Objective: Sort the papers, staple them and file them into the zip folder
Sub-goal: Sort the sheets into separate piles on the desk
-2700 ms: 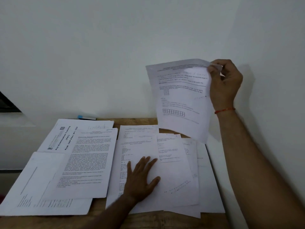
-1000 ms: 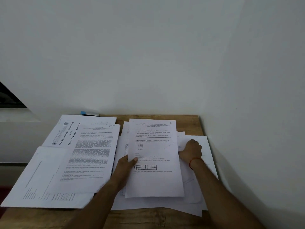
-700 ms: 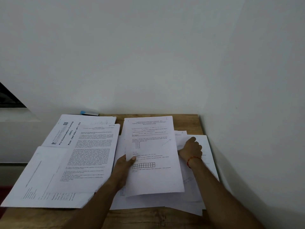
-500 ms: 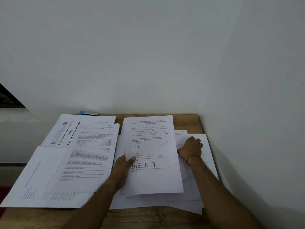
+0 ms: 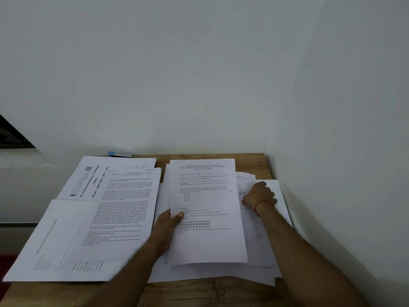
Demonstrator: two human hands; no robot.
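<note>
A printed sheet with a small grid drawing [image 5: 208, 209] lies on top of the right-hand heap of loose papers [image 5: 212, 273]. My left hand [image 5: 169, 220] pinches that sheet at its left edge, thumb on top. My right hand [image 5: 259, 193] rests with curled fingers on the papers to the sheet's right; whether it grips one I cannot tell. A second group of papers [image 5: 115, 209] is spread on the left of the wooden table [image 5: 199, 293], with a "Pre Examination Training" sheet [image 5: 93, 180] at the back. I see no zip folder.
A small blue and white object [image 5: 119, 154] lies at the table's back edge by the wall. White walls close in behind and on the right. The left papers overhang the table's left side. A strip of bare wood shows along the front.
My right hand brought the grid sheet down from the air onto the right heap and let go. My left hand took its left edge. Over the last second the sheet shifted slightly.
</note>
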